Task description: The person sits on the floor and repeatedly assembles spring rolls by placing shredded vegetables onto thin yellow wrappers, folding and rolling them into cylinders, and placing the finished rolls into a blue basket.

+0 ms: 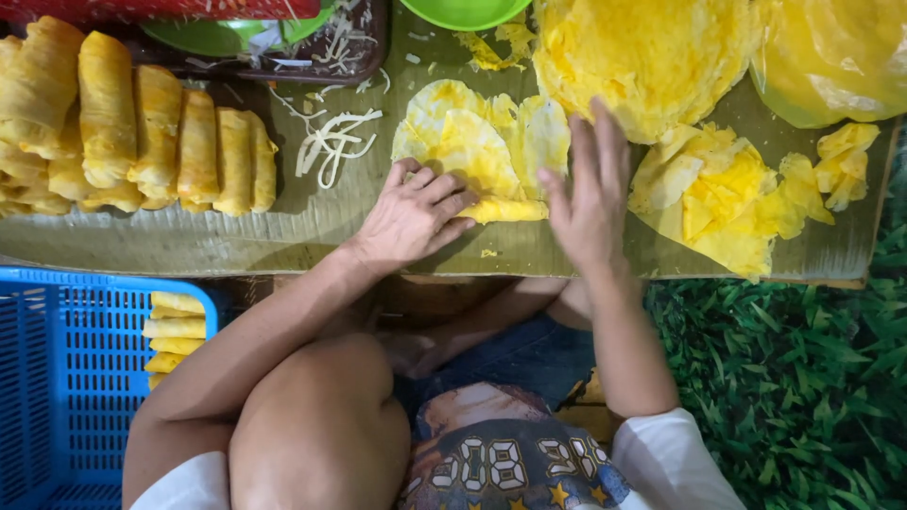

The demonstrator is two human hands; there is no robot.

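one left hand [413, 215], fingers curled, pressing the rolled end of one yellow wrapper [482, 156] on the banana-leaf mat [283, 231]. one right hand [588, 194], open and flat, holding nothing, at the roll's other end. one stack of round wrappers [652, 57] beyond. about six finished rolls [161, 142] in the front row at left (more behind, uncounted). four rolls [175, 331] in one blue basket [66, 378].

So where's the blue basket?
The blue basket sits at the bottom left of the head view, below the board's edge, beside the person's left arm, with a few yellow rolls stacked inside.
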